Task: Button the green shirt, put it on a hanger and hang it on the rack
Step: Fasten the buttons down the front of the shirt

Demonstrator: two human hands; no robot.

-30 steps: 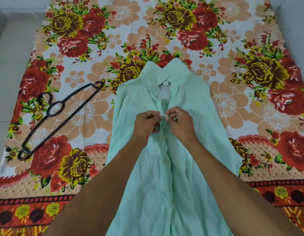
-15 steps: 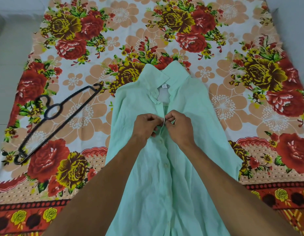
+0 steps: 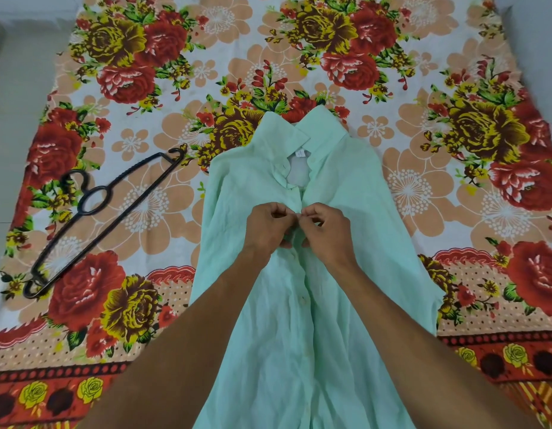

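Hands (image 3: 298,226) hide button, shirt (image 3: 299,320) hem cropped

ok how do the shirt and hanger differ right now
The green shirt is pale and pinched at its front by the left hand and right hand; the black hanger is dark and untouched. The shirt lies centred; the hanger lies slanted off to its left. Both lie flat on the floral sheet.

green shirt (image 3: 268,351) hem: cut off by bottom edge | its front under left hand (image 3: 268,226) and right hand (image 3: 327,227): hidden | collar label (image 3: 300,153): print unreadable
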